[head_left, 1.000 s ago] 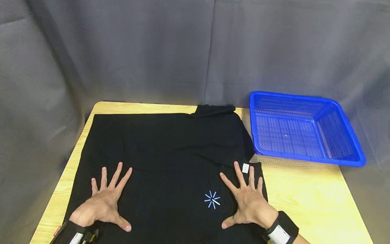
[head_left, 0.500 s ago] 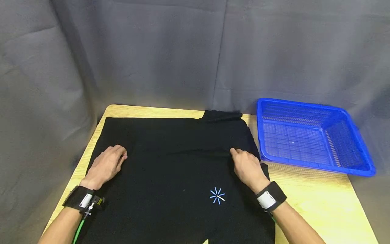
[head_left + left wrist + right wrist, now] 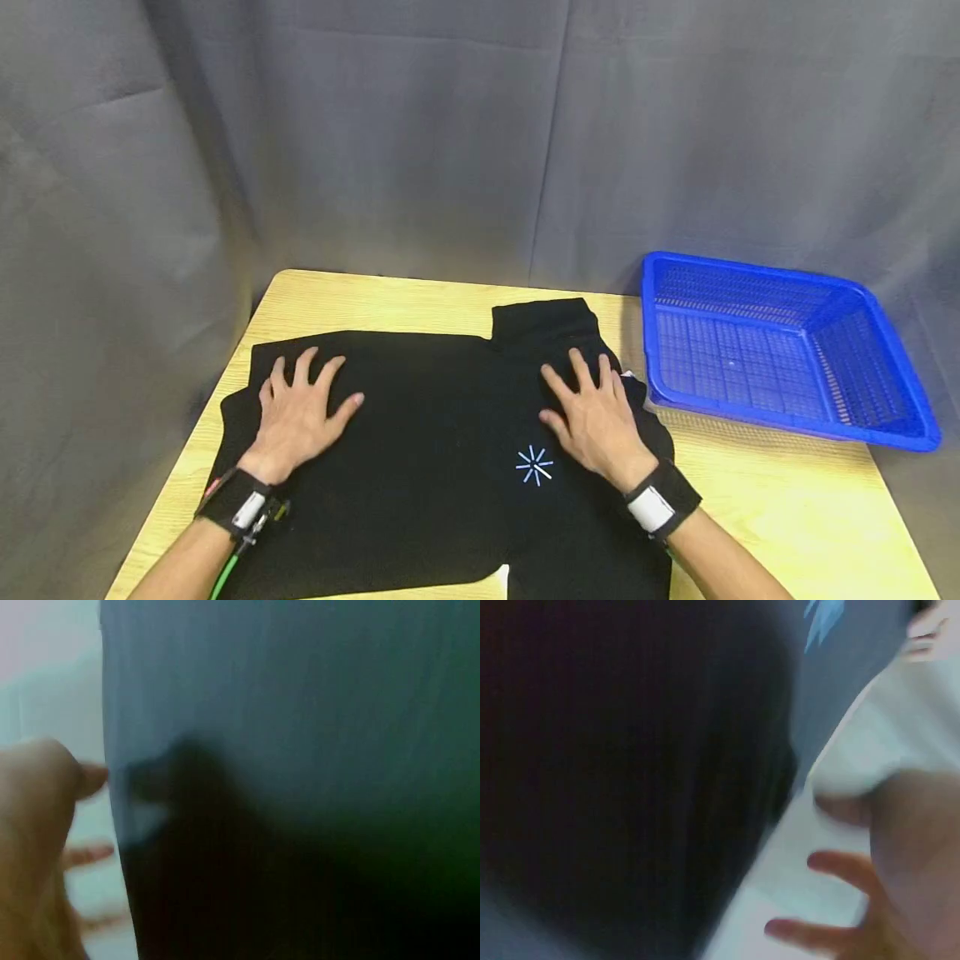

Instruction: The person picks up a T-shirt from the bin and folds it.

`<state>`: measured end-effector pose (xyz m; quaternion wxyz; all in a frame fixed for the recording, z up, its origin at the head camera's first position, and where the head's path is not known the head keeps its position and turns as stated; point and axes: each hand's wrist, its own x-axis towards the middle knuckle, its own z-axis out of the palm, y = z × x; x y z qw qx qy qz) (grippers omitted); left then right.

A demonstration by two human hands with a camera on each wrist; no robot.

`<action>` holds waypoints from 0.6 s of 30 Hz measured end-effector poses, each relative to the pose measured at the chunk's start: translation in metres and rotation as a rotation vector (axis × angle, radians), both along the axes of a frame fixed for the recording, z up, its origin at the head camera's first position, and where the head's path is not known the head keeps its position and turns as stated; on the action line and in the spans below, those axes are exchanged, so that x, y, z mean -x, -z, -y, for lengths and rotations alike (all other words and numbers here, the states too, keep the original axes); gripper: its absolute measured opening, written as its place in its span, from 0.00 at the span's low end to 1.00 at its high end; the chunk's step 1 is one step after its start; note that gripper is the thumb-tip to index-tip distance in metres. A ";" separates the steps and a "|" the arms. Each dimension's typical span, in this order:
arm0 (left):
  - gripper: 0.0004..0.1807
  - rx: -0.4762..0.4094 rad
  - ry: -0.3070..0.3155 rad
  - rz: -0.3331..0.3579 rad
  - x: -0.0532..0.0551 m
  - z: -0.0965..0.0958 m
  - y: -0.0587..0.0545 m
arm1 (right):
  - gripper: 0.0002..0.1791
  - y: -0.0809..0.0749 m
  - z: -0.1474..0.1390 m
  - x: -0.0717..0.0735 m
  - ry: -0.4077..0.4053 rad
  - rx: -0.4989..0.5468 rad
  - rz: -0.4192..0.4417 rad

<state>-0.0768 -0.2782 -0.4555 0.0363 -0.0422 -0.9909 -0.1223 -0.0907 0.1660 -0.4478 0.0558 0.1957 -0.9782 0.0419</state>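
Note:
A black T-shirt (image 3: 420,450) with a small pale blue starburst print (image 3: 534,465) lies spread sideways on the wooden table. One sleeve (image 3: 543,321) points to the back, the other (image 3: 588,554) to the front. My left hand (image 3: 296,417) rests with spread fingers on the shirt's left part. On its right part, near the collar end, my right hand (image 3: 596,421) lies with its fingers spread. In the left wrist view, dark cloth (image 3: 300,712) fills most of the picture beside the left hand (image 3: 37,825). The right wrist view is blurred, with the right hand (image 3: 900,862) at the right.
A blue plastic basket (image 3: 795,429) stands at the back right, close to the shirt's collar end. Bare wood of the table (image 3: 780,500) shows on the right and along the back edge (image 3: 375,304). A grey curtain (image 3: 420,150) hangs behind.
My fingers were spread, then curled at the cloth half a second ago, and now are spread again. The shirt's far edge has come nearer to me, and its near edge shows.

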 end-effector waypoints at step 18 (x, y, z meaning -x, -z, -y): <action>0.48 0.056 0.216 0.278 -0.078 0.012 -0.026 | 0.37 -0.012 -0.017 -0.112 -0.433 0.117 0.303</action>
